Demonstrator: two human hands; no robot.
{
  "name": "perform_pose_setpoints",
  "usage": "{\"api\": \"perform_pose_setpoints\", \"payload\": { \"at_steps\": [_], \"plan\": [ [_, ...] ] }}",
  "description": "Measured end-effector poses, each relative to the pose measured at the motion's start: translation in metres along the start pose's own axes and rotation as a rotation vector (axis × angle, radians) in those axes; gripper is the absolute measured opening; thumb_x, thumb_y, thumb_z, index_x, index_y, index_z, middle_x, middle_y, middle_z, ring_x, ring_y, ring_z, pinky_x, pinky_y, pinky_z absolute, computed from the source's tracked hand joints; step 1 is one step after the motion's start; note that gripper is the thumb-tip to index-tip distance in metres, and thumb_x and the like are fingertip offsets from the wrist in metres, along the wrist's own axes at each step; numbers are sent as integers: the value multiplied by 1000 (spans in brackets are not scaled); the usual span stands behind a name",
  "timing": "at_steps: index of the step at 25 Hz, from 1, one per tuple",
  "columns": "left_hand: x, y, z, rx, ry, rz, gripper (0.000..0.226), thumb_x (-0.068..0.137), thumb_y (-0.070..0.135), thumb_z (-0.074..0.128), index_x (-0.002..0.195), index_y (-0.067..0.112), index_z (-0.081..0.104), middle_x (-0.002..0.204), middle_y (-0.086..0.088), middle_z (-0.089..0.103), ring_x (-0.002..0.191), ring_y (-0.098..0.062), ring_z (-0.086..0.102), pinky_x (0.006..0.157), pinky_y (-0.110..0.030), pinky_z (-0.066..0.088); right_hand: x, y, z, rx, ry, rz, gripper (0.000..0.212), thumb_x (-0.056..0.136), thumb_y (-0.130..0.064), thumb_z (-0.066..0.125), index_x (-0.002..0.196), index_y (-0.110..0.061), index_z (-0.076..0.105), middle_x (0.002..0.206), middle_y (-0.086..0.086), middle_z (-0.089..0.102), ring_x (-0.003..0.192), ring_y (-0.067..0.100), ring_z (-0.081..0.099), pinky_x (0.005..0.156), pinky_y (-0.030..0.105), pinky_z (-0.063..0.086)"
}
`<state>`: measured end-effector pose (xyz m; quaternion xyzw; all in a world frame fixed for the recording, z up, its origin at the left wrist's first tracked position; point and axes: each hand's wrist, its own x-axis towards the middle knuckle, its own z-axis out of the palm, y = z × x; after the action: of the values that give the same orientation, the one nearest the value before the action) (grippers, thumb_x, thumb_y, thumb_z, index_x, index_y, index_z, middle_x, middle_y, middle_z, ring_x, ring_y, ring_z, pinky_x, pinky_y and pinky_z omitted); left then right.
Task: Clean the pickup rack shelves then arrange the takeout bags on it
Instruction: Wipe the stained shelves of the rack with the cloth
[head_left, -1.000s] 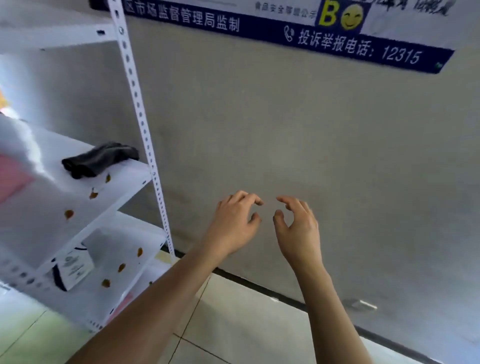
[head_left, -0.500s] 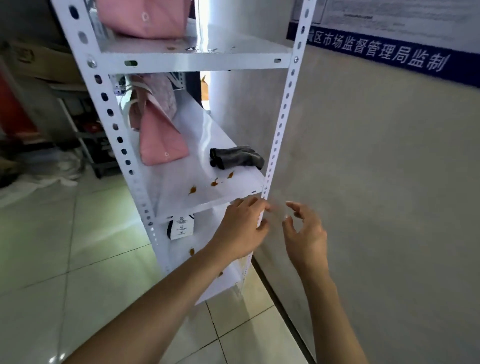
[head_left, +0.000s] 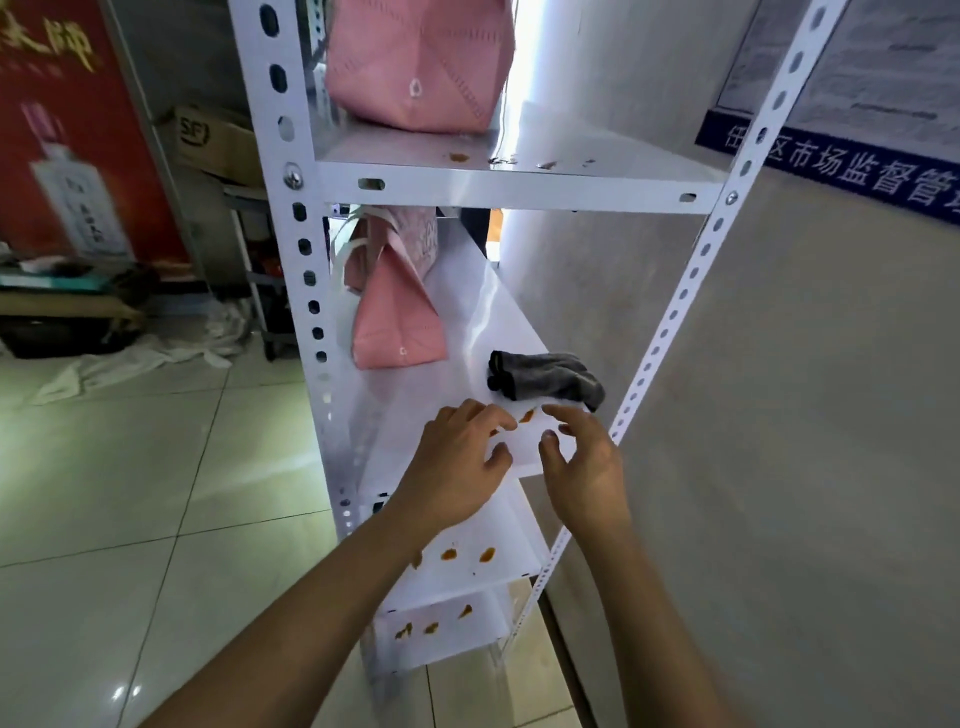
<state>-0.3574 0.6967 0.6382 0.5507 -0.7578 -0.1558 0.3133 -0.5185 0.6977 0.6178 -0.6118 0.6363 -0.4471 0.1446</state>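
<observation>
- Both hands hover over the front edge of the middle shelf (head_left: 457, 332), loosely curled and holding nothing.
- The cloth (head_left: 545, 382) lies just past the fingertips, toward the back right, long axis running left to right.
- Right hand (head_left: 584, 467) looks nearer it than the left hand (head_left: 454, 467), so I'd guess it grabs.
- Stains (head_left: 525, 415) sit between hands and cloth.

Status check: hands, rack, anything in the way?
Both hands, left and right, empty over middle shelf. Cloth untouched ahead; stains remain. Pink bag stands on same shelf.
</observation>
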Motion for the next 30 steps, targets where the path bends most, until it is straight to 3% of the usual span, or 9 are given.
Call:
{"api": "perform_pose_setpoints", "payload": {
  "at_steps": [3, 9, 13, 18, 22, 27, 30],
  "plan": [
    [14, -14, -2, 5, -8, -11, 28, 96, 31, 60, 124, 26, 58, 131, 4, 60, 114, -16, 53, 105, -33, 45, 36, 7, 12, -31, -42, 57, 29, 98, -26, 62, 127, -29, 61, 130, -3, 62, 113, 14, 60, 94, 33, 51],
    [19, -45, -4, 26, 5, -96, 25, 97, 25, 54, 121, 28, 59, 126, 5, 59, 112, -17, 49, 98, -31, 40, 119, 15, 44, -290, -207, 118, 43, 100, -38, 54, 135, -13, 55, 134, 17, 56, 119, 33, 57, 105, 47, 48],
    [27, -53, -10, 80, 61, -189, 24, 96, 26, 56, 120, 28, 61, 126, 4, 60, 114, -21, 50, 99, -36, 40, 166, 31, 59, -511, -212, 267, 75, 95, -64, 44, 144, -7, 39, 145, 24, 45, 135, 42, 42, 112, 53, 35],
    [31, -55, -6, 146, 92, -314, 25, 96, 27, 55, 120, 27, 61, 125, 3, 60, 112, -22, 50, 93, -34, 40, 196, 53, 93, -658, -431, 401, 114, 81, -86, 39, 158, -6, 12, 156, 33, 28, 143, 50, 28, 116, 61, 21],
    [35, -51, 7, 182, 104, -401, 26, 96, 28, 56, 121, 27, 61, 126, 1, 60, 112, -23, 50, 93, -35, 41, 215, 67, 106, -596, -447, 481, 101, 90, -69, 47, 160, -9, 6, 157, 32, 24, 140, 49, 29, 114, 60, 24],
    [31, -44, 18, 201, 120, -436, 24, 95, 28, 57, 119, 27, 63, 122, 1, 61, 110, -21, 52, 90, -32, 41, 224, 85, 106, -487, -315, 428, 56, 101, -33, 45, 149, -8, 29, 150, 29, 37, 135, 45, 37, 112, 51, 28],
    [28, -39, 17, 204, 124, -440, 25, 95, 26, 57, 120, 27, 63, 124, 2, 61, 112, -20, 51, 94, -34, 42, 218, 80, 98, -477, -316, 362, 63, 99, -33, 55, 151, -9, 28, 148, 28, 40, 136, 44, 39, 112, 54, 29]
  ]
}}
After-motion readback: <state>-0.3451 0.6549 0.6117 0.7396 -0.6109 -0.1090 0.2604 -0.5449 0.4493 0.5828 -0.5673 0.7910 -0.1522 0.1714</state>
